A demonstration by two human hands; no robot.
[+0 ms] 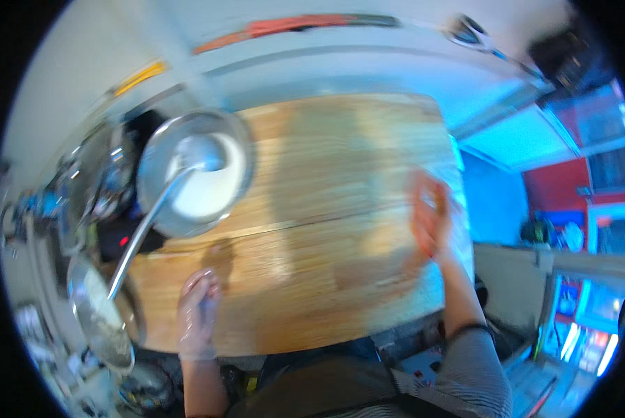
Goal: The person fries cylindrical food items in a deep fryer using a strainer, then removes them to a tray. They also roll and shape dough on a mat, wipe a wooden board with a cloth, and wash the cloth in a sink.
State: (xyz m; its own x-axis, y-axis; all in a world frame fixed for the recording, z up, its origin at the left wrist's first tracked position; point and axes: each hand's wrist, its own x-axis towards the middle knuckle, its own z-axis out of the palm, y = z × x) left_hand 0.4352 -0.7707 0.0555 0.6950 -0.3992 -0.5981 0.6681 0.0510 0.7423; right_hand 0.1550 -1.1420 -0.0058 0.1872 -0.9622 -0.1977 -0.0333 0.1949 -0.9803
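My left hand [200, 308], in what looks like a clear plastic glove, hovers at the near left of a wooden board [317, 251]. Its fingers are curled, and the palm side is hidden. Motion blurs my right hand [431, 214] at the board's right edge, so I cannot tell whether anything is in its fingers. At the back left stands a metal bowl [244, 157] with a white substance [202, 196] inside. A metal ladle [150, 219] rests in it, its long handle slanting toward me. Nearer on the left is a second metal bowl [119, 355] with pale contents.
Dark equipment with a small red light [124, 241] lies left of the board. Behind the board rises a pale wall [302, 73] with an orange-red strip-like object [296, 22] above. A blue-lit panel [521, 136] and a grey surface [511, 271] are at the right.
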